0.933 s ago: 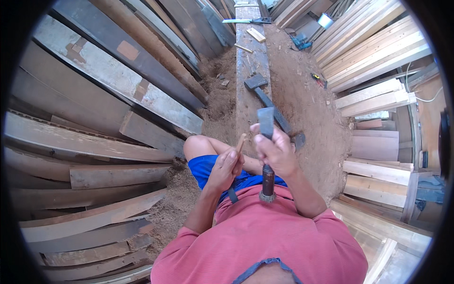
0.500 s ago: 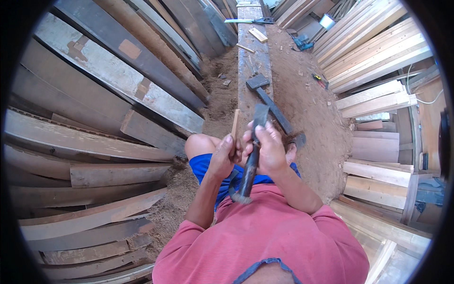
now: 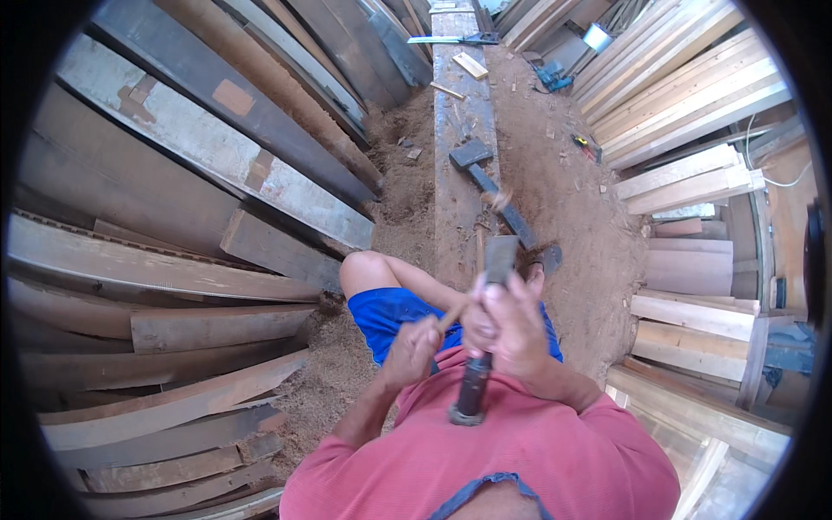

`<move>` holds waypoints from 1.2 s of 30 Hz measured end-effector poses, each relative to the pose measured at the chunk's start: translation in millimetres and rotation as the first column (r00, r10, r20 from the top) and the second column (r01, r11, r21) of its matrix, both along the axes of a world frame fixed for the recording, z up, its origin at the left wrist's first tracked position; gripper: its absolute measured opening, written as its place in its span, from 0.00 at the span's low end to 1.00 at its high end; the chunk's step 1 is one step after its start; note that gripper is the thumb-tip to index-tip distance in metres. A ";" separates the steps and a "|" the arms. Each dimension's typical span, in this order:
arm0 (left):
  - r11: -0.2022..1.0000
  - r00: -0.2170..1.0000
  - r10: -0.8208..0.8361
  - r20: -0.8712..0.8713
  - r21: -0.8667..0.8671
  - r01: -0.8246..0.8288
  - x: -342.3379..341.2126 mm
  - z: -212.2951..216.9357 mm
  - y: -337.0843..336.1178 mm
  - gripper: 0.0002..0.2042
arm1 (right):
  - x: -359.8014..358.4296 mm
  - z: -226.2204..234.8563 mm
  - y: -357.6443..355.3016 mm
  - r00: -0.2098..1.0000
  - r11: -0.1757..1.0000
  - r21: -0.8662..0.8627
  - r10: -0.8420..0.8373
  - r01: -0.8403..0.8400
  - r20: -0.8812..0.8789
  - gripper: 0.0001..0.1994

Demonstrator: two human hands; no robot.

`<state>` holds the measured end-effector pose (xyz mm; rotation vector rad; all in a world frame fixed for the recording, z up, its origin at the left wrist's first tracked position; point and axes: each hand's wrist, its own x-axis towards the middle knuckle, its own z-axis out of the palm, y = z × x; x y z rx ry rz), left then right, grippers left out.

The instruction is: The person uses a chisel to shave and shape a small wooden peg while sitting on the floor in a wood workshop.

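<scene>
My right hand (image 3: 511,325) is closed around a broad chisel (image 3: 471,390) near the base of its blade. The flat blade points away from me, and the dark handle reaches back to my shirt. My left hand (image 3: 411,351) is closed on the near end of a thin wooden strip (image 3: 450,317). The strip slants up to the right, and its far end is hidden behind my blurred right hand and the chisel. A dark mallet (image 3: 472,154) lies beyond my hands, its head on a long plank (image 3: 460,198). A blurred, curled shaving (image 3: 497,201) appears over the mallet handle.
Farther along the plank are a handsaw (image 3: 459,39), a small light wood block (image 3: 470,65) and a thin stick (image 3: 447,90). Boards (image 3: 182,329) crowd the left, stacked timber (image 3: 693,95) the right. A blue power tool (image 3: 551,76) sits on the dusty ground.
Both hands have come closer to my body, the right also shifting rightward. The chisel handle now meets my shirt. The strip has tilted from nearly upright toward the right, and a curled shaving has appeared.
</scene>
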<state>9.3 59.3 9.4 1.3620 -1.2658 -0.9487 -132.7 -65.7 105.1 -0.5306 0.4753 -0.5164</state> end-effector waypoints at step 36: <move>0.961 0.298 0.271 -0.915 0.242 -0.132 13.7 -6.5 -42.0 0.18 | 21.2 -45.9 -17.6 0.991 0.995 0.068 -0.057 0.066 -0.125 0.06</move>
